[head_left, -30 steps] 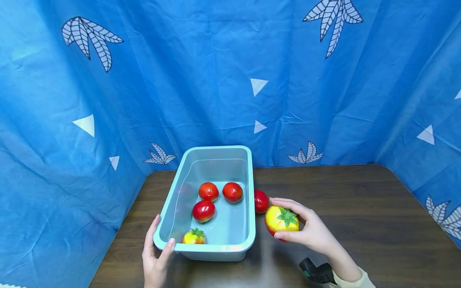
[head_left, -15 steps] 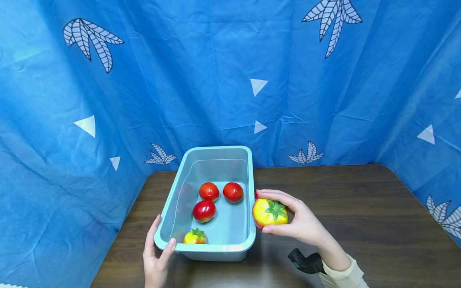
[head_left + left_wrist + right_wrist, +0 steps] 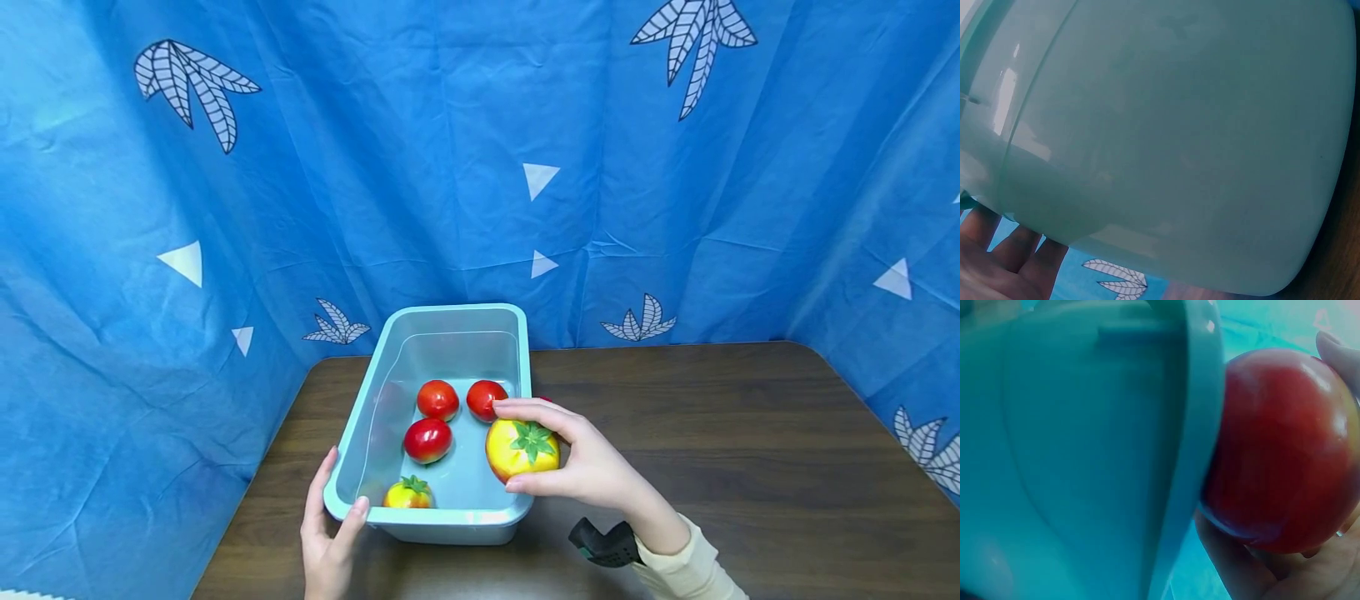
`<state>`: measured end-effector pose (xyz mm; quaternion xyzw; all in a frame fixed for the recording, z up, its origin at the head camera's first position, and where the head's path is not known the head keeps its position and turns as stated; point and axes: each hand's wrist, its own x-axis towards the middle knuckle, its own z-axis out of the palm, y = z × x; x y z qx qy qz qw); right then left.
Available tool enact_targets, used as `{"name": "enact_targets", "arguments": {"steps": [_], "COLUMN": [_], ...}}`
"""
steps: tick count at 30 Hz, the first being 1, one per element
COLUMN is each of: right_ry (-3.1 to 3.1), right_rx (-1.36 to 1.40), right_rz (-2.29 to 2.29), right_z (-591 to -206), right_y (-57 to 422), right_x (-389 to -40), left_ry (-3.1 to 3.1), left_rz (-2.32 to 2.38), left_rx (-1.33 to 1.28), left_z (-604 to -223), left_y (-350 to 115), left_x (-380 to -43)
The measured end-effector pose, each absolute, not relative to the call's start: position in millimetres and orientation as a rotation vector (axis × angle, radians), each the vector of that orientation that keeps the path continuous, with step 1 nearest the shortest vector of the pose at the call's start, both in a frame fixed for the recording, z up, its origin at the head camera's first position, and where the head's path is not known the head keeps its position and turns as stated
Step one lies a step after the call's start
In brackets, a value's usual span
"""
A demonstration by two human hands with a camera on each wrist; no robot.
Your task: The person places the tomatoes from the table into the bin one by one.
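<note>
My right hand [image 3: 585, 462] holds a yellow-and-red tomato [image 3: 508, 457] with a green star-shaped leaf top, thumb on the near side and fingers on the far side. The tomato overlaps the right rim of a light blue plastic bin [image 3: 480, 517] in the head view. Its red underside fills much of the right wrist view, right beside the bin's rim [image 3: 1204, 394]. My left hand [image 3: 330, 529] grips the bin's near left corner, thumb over the rim. The left wrist view shows the bin's outer wall [image 3: 1179, 137] and a few fingers [image 3: 1041, 265] along its edge.
Inside the bin lie red tomatoes [image 3: 428, 440] and, at the near end, a yellow one [image 3: 408, 493] with a green top. A sliver of another red one [image 3: 546, 400] shows behind my right hand. Under everything is a dark wooden table [image 3: 720, 433], with a blue curtain behind.
My right hand has carried the tomato leftward from over the table to the bin's right rim, covering most of the red one on the table. The left hand and bin have barely moved.
</note>
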<state>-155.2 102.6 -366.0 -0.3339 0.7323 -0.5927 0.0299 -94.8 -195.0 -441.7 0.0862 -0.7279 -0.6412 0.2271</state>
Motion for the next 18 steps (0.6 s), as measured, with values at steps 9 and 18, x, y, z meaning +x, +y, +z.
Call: {"name": "enact_targets", "arguments": {"steps": [9,18], "right_ry": [2.191,2.173], "right_rx": [-1.106,-1.095], "right_rz": [-1.801,-1.73], "right_z": [-367.2,-369.2], "right_y": [85.2,72.8], "right_x": [-153.2,-148.9], "left_ry": [-2.004,-1.995], "left_rz": [-1.761,-1.772], "left_rx": [0.236,0.228], "left_z": [-441.5,-441.7], "left_y": [-194.7,-194.8], "left_x": [-94.9,-95.7]}}
